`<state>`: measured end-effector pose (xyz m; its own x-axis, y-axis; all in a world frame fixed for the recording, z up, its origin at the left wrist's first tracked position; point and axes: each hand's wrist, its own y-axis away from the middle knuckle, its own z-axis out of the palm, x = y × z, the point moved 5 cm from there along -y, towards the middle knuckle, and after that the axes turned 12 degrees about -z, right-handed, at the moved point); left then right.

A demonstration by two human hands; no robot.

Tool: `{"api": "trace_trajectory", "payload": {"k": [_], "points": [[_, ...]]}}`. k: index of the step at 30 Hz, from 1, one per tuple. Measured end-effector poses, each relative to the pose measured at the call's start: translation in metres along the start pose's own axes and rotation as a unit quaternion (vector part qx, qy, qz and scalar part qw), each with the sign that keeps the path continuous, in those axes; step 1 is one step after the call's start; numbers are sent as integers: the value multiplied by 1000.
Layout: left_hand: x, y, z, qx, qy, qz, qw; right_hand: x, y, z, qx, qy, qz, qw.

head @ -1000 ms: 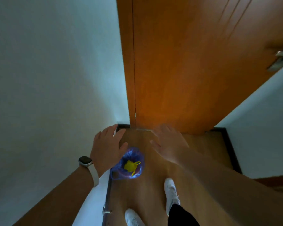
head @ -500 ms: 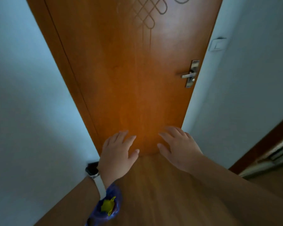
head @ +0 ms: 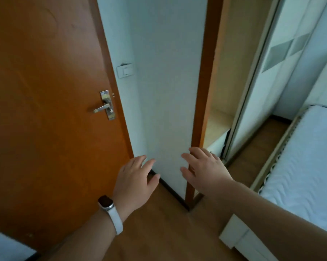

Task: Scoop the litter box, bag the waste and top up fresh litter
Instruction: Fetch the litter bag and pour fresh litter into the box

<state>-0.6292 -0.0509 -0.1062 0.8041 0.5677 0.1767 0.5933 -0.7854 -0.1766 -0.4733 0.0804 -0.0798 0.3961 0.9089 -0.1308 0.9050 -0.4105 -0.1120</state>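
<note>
I am watching the left hand [head: 134,178] and right hand [head: 206,171] hovering empty, fingers spread loose, over the wood-grain floor [head: 158,238]. A smooth orange wooden door [head: 46,119] with a metal lever handle [head: 102,108] is standing left, a quilted white mattress [head: 305,162] right. Where the litter box is sitting I cannot tell
</note>
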Motion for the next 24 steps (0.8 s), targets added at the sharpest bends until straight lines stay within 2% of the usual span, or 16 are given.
{"api": "trace_trajectory", "payload": {"k": [12, 17, 24], "points": [[200, -102, 34, -23, 28, 199, 979, 175, 75, -26, 52, 2, 173, 984], [256, -163, 77, -42, 64, 230, 970, 234, 62, -27, 44, 17, 221, 974], [305, -274, 123, -58, 110, 251, 960, 324, -7, -19, 29, 22, 280, 959]]}}
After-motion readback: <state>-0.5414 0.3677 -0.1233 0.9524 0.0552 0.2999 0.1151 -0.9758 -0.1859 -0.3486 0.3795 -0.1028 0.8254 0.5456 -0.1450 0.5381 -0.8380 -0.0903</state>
